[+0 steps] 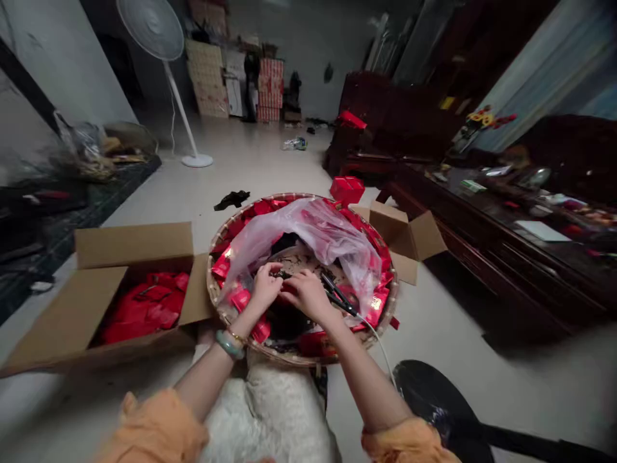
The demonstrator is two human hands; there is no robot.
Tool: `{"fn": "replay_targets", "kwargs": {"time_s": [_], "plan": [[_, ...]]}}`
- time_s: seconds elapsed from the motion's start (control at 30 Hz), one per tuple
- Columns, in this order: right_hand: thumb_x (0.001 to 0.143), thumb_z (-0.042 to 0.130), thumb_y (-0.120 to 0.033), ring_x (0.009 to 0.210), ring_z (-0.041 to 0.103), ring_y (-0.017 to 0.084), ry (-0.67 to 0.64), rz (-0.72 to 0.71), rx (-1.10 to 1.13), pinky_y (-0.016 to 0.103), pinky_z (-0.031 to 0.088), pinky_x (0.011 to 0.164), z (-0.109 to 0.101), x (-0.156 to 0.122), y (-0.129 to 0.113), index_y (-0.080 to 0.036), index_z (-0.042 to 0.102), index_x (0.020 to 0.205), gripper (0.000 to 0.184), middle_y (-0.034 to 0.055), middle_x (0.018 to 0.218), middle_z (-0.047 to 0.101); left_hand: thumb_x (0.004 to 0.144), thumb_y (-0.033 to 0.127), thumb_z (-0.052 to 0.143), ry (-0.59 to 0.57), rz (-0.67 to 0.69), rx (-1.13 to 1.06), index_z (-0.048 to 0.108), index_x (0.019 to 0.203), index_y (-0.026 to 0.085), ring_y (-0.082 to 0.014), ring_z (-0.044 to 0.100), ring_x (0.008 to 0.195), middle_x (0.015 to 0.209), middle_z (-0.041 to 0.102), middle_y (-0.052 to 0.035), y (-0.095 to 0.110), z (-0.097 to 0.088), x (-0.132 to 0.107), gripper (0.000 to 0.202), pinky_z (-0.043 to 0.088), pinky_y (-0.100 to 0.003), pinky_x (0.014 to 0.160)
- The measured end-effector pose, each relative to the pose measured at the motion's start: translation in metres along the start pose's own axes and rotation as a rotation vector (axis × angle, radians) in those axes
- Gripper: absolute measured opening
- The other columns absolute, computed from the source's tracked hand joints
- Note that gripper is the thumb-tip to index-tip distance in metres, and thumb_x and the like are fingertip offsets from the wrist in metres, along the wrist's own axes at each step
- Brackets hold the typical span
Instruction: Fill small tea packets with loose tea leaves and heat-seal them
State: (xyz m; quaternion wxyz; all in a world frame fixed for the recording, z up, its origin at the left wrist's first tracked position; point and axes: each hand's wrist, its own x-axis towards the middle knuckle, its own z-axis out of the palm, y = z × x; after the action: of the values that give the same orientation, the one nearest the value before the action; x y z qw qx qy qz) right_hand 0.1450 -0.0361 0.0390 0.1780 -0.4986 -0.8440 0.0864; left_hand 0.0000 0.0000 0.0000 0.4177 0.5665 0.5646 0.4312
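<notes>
A round woven basket (219,308) rests on my lap, ringed with several small red packets (240,298) and holding a crumpled clear plastic bag (328,235). My left hand (267,283) and my right hand (308,292) meet over the basket's middle, fingers pinched together on a small red packet (288,289) between them. Dark loose bits lie on the basket's floor under the hands. A black tool with a white cable (337,297) lies just right of my right hand. A green bangle sits on my left wrist.
An open cardboard box (96,283) with red bags stands at my left. A smaller open box (409,238) sits behind the basket at right. A dark wooden table (506,257) runs along the right. A white standing fan (164,38) is far left, a black round object (429,399) near right.
</notes>
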Motion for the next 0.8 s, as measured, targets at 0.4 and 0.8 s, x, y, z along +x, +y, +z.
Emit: {"fn": "replay_targets", "kwargs": {"time_s": [0.4,0.8], "plan": [[0.089,0.05,-0.025,0.096,0.058,0.022,-0.228,0.017,-0.137,0.031,0.041,0.081,0.004,-0.001,-0.005,-0.018,0.065,0.098,0.019,0.0089,0.094,0.069,0.079,0.029,0.052,-0.316,0.215,0.221,0.067,0.092,0.017,-0.0194,0.062,0.085,0.094,0.07,-0.0055,0.014,-0.028,-0.009,0.024,0.048,-0.03,0.079],[0.091,0.045,-0.025,0.086,0.059,0.017,0.053,0.149,0.341,0.027,0.042,0.077,-0.008,-0.006,0.009,-0.016,0.062,0.102,0.022,0.0075,0.095,0.067,0.056,0.03,0.078,-0.538,0.116,0.138,0.062,0.103,0.015,-0.0229,0.063,0.089,0.098,0.069,-0.0048,-0.005,-0.034,-0.011,0.052,0.049,-0.034,0.081]]}}
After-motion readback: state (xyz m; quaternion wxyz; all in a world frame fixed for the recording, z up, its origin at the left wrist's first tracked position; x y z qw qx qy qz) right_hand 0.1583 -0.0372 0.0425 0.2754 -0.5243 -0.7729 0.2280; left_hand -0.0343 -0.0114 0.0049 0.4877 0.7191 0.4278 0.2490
